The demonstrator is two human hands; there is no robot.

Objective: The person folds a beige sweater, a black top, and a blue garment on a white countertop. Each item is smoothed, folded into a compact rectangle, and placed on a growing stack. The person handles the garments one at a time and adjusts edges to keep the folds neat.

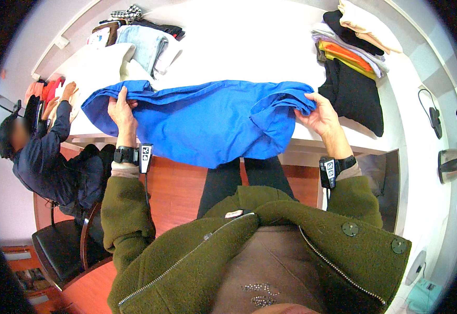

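Observation:
A blue cloth garment [197, 121] is stretched sideways between my two hands. My left hand [123, 111] grips its left part, thumb on top of the gathered fabric. At the other end, my right hand [320, 114] pinches a bunched, layered edge between thumb and fingers. The upper edge of the cloth lies over the white table [248, 43], while its lower part hangs past the front edge above my legs. Folds hide some of the fingers on both hands. Which kind of garment it is, I cannot tell.
Folded clothes in several colours [348, 55] are stacked at the right, with a black garment [352, 94] nearest. Light blue jeans [142, 43] lie in a pile at the back left. A seated person [56, 157] handles clothes at the left, beside a black chair [63, 247].

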